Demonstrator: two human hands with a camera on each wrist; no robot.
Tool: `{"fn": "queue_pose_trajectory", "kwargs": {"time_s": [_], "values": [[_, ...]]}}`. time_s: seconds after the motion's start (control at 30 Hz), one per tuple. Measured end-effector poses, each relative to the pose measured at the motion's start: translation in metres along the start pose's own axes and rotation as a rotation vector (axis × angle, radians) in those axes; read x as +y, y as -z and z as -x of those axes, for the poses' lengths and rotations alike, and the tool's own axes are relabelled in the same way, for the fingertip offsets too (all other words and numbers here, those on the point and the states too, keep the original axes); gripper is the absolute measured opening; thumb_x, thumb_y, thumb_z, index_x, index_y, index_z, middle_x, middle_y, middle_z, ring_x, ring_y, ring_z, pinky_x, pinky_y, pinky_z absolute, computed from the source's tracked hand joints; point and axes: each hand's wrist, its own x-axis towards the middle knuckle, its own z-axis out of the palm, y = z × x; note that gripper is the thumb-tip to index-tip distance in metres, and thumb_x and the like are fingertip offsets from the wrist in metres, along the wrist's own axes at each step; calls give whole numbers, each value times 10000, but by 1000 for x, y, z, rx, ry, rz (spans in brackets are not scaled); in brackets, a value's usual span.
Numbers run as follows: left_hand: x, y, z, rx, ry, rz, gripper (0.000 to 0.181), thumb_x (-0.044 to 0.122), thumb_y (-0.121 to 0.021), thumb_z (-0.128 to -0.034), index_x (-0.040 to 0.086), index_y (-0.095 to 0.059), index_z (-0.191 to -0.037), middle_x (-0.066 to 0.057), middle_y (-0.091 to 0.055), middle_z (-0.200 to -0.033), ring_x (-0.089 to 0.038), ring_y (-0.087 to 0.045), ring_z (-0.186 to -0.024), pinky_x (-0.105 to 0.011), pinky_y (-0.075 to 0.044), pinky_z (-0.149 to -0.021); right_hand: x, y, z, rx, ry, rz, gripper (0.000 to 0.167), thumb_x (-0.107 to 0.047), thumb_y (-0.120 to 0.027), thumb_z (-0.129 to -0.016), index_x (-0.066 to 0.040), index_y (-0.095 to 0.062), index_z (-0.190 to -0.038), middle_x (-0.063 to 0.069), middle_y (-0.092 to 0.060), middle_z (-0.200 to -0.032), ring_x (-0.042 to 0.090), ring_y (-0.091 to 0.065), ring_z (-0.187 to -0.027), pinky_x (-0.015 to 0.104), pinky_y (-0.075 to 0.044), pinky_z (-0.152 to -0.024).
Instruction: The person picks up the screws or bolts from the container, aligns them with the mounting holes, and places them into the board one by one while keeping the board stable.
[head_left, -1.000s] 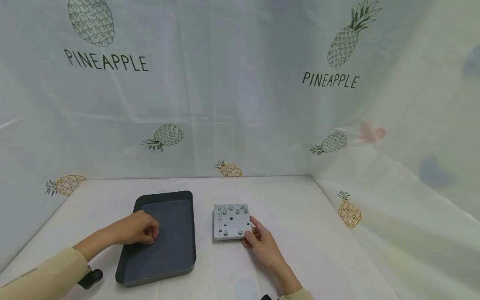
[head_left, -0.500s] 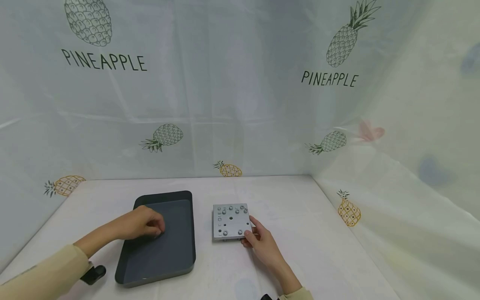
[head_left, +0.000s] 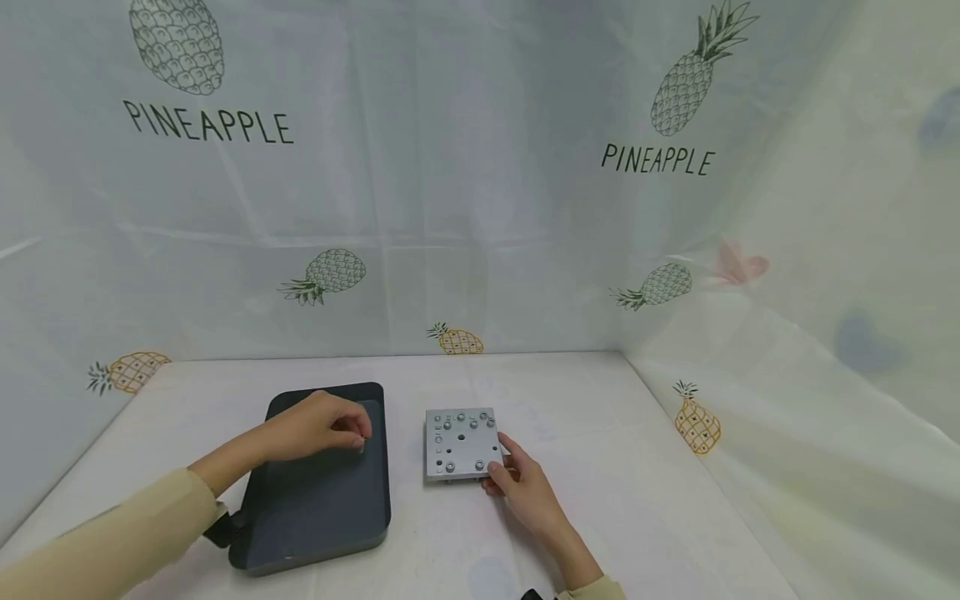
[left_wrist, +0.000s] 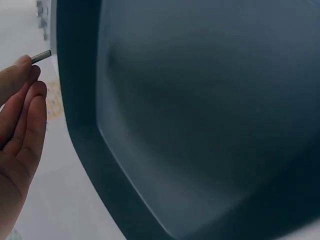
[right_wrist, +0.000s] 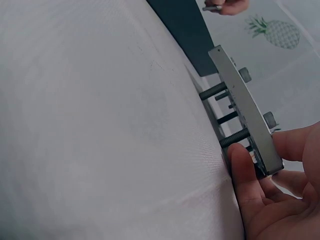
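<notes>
Over the dark grey tray (head_left: 322, 508), my left hand (head_left: 318, 427) pinches a small metal pin (left_wrist: 42, 56) between thumb and fingertips. The short, cylindrical pin juts out past the fingers in the left wrist view. My right hand (head_left: 531, 493) grips the near right corner of a square silver metal plate (head_left: 467, 450), thumb and fingers on opposite faces in the right wrist view. Socket-head bolts (right_wrist: 244, 74) stand out of the plate's top and several holes show in it. Threaded bolt shanks (right_wrist: 235, 137) under the plate hold it off the table.
The tray's raised rim (head_left: 388, 475) lies left of the plate, with a gap between them. A white cloth (head_left: 600, 467) covers the table. Pineapple-printed sheeting (head_left: 480, 208) hangs behind and along the right side.
My left hand has lifted and moved right and farther back over the tray, toward the plate, carrying the pin. The right hand and the plate have stayed in place.
</notes>
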Motion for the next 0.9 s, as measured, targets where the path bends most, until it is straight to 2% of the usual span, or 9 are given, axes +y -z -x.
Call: {"fn": "queue_pose_trajectory", "kwargs": {"time_s": [0.33, 0.53, 0.7, 0.9], "values": [[25, -14, -33, -24, -16, 53, 140, 132, -777, -983, 263, -744, -1018, 137, -722, -931, -20, -668, -842, -262, -576, -775, 0, -1, 0, -2, 4, -3, 645, -121, -602, -1089, 14, -305, -1645, 158, -653, -1188, 221, -712, -940, 287, -612, -825], [40, -28, -52, -57, -29, 93, 130, 96, -773, -978, 222, -760, -1008, 127, -726, -905, -31, -646, -798, -255, -563, -753, -1, -1, 1, 1, -1, -1, 646, -126, -603, -1090, 13, -305, -1646, 160, -651, -1199, 222, -714, -949, 288, -611, -830], [47, -39, -63, -82, -55, 115, 81, 79, -785, -965, 130, -779, -1028, 122, -739, -921, -29, -649, -808, -251, -557, -753, 0, -1, 1, -4, 2, -2, 647, -129, -607, -1090, 14, -307, -1645, 166, -647, -1202, 226, -713, -952, 291, -611, -832], [48, -48, -71, -98, -70, 95, 89, 75, -792, -958, 133, -781, -1025, 141, -729, -922, -8, -648, -834, -245, -555, -795, 1, 0, 0, -7, 5, -2, 645, -132, -607, -1091, 9, -308, -1646, 166, -640, -1204, 220, -712, -952, 281, -609, -832]]}}
